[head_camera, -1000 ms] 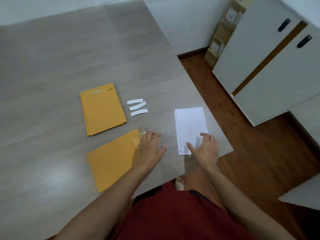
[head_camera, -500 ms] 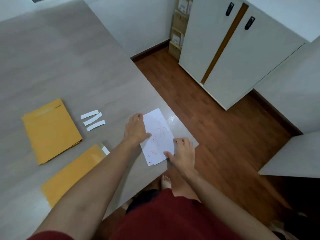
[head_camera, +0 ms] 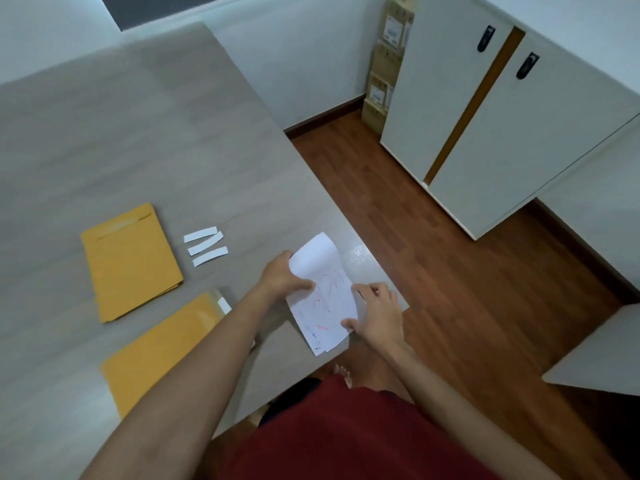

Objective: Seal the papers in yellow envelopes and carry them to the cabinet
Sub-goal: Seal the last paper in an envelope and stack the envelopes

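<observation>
White papers (head_camera: 325,296) with red and blue marks are lifted off the near right corner of the grey table (head_camera: 138,150). My left hand (head_camera: 282,277) grips their left edge with the thumb on top. My right hand (head_camera: 375,311) pinches their right edge. A single yellow envelope (head_camera: 156,355) lies near the table's front edge, its flap open and a white strip showing, partly under my left forearm. A stack of yellow envelopes (head_camera: 130,259) lies further left. The white cabinet (head_camera: 485,133) with two black handles stands across the floor at the right.
Three white paper strips (head_camera: 206,245) lie between the envelope stack and the papers. Cardboard boxes (head_camera: 386,60) are stacked against the wall beside the cabinet. Brown wooden floor (head_camera: 433,254) runs between table and cabinet. A grey surface corner (head_camera: 602,358) juts in at the right.
My left hand left the single envelope and moved right to the papers. Both hands now hold the papers, which have risen off the table and curl at the top.
</observation>
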The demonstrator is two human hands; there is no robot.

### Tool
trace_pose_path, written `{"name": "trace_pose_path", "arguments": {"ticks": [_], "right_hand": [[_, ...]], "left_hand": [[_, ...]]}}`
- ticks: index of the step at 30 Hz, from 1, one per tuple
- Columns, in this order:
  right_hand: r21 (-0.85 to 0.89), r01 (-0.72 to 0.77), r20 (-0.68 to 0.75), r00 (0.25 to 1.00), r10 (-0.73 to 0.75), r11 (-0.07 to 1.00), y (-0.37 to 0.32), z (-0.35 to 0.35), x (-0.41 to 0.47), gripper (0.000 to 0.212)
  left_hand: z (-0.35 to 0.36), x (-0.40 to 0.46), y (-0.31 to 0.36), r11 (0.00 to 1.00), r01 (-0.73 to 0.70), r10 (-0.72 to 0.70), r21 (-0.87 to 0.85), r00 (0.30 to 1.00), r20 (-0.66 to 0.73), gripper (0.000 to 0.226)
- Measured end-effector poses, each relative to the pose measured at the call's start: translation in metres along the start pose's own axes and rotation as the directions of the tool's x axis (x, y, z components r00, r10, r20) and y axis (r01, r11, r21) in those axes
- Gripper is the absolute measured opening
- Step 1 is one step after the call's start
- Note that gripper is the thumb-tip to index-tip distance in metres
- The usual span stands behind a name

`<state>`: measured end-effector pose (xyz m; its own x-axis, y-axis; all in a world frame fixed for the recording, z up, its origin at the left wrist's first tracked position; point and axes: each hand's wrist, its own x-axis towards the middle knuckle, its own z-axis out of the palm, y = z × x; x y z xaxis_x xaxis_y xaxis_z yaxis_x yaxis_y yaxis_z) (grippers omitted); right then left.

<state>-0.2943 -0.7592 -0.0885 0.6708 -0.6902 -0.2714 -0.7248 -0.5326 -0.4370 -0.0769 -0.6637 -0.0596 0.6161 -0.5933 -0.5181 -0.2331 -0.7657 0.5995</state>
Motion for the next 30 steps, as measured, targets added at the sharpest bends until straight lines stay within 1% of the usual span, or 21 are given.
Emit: {"name": "trace_pose_path", "arguments": {"ticks": [2,3,4,5,6,7,8,10,12,14,17,18,20,22,24,26,27,30], "right_hand": [[0.079,-0.037,0.013,0.999,0.036,0.996,-0.001,-0.001,0.003,0.081],[0.158,-0.067,0.014,0.998,0.066,0.985,-0.003,-0.002,0.004,0.084],[0.279,-0.113,0.02,0.993,0.112,0.954,-0.005,-0.003,0.006,0.086],[0.423,-0.176,0.041,0.984,0.175,0.889,-0.007,-0.005,0.007,0.085],[0.558,-0.237,0.079,0.969,0.234,0.796,-0.009,-0.008,0.009,0.081],[0.648,-0.282,0.118,0.955,0.273,0.707,-0.01,-0.012,0.012,0.073],[0.699,-0.307,0.149,0.946,0.288,0.646,-0.011,-0.015,0.014,0.063],[0.734,-0.327,0.2,0.942,0.27,0.596,-0.012,-0.022,0.02,0.037],[0.797,-0.342,0.25,0.937,0.243,0.499,-0.016,-0.028,0.023,0.019],[0.851,-0.33,0.246,0.938,0.244,0.41,-0.022,-0.034,0.025,0.014],[0.897,-0.259,0.175,0.952,0.25,0.359,-0.032,-0.048,0.026,0.022],[0.906,-0.238,0.157,0.957,0.244,0.35,-0.035,-0.053,0.027,0.025],[0.908,-0.181,0.113,0.974,0.195,0.378,-0.041,-0.061,0.027,0.019],[0.881,-0.112,0.052,0.989,0.141,0.46,-0.045,-0.063,0.027,0.011],[0.832,-0.071,0.005,0.993,0.122,0.55,-0.045,-0.06,0.026,0.01],[0.777,-0.088,0.006,0.991,0.132,0.624,-0.045,-0.052,0.025,0.013],[0.753,-0.112,0.021,0.989,0.146,0.648,-0.045,-0.048,0.025,0.015],[0.727,-0.185,0.075,0.979,0.19,0.662,-0.046,-0.038,0.025,0.018]], "left_hand": [[-0.006,-0.007,0.003,0.975,0.033,-0.025,-0.22,0.999,0.036,0.051],[-0.01,-0.012,0.003,0.948,0.043,-0.033,-0.316,0.999,0.036,0.049],[-0.013,-0.017,0.002,0.91,0.046,-0.035,-0.412,0.999,0.034,0.047],[-0.015,-0.022,0.001,0.862,0.047,-0.032,-0.504,0.999,0.04,0.046],[-0.017,-0.026,-0.001,0.811,0.051,-0.027,-0.583,0.998,0.05,0.048],[-0.019,-0.03,-0.003,0.763,0.058,-0.023,-0.644,0.998,0.062,0.051],[-0.021,-0.032,-0.006,0.721,0.065,-0.025,-0.69,0.997,0.069,0.056],[-0.026,-0.036,-0.011,0.666,0.075,-0.043,-0.742,0.997,0.063,0.066],[-0.031,-0.039,-0.016,0.669,0.075,-0.066,-0.74,0.997,0.042,0.073],[-0.038,-0.043,-0.018,0.727,0.061,-0.087,-0.684,0.996,-0.003,0.065],[-0.049,-0.044,-0.02,0.761,-0.004,-0.066,-0.649,0.994,-0.084,0.042],[-0.053,-0.045,-0.02,0.779,-0.041,-0.041,-0.625,0.992,-0.116,0.037],[-0.059,-0.049,-0.018,0.83,-0.093,0.007,-0.55,0.987,-0.158,0.031],[-0.057,-0.051,-0.018,0.883,-0.123,0.043,-0.453,0.982,-0.183,0.031],[-0.05,-0.052,-0.022,0.926,-0.112,0.048,-0.361,0.982,-0.18,0.025],[-0.041,-0.053,-0.028,0.947,-0.067,0.021,-0.313,0.989,-0.15,0.023],[-0.036,-0.053,-0.032,0.946,-0.056,0.01,-0.319,0.99,-0.142,0.023],[-0.029,-0.055,-0.038,0.934,-0.031,-0.021,-0.357,0.989,-0.143,0.027]]}}
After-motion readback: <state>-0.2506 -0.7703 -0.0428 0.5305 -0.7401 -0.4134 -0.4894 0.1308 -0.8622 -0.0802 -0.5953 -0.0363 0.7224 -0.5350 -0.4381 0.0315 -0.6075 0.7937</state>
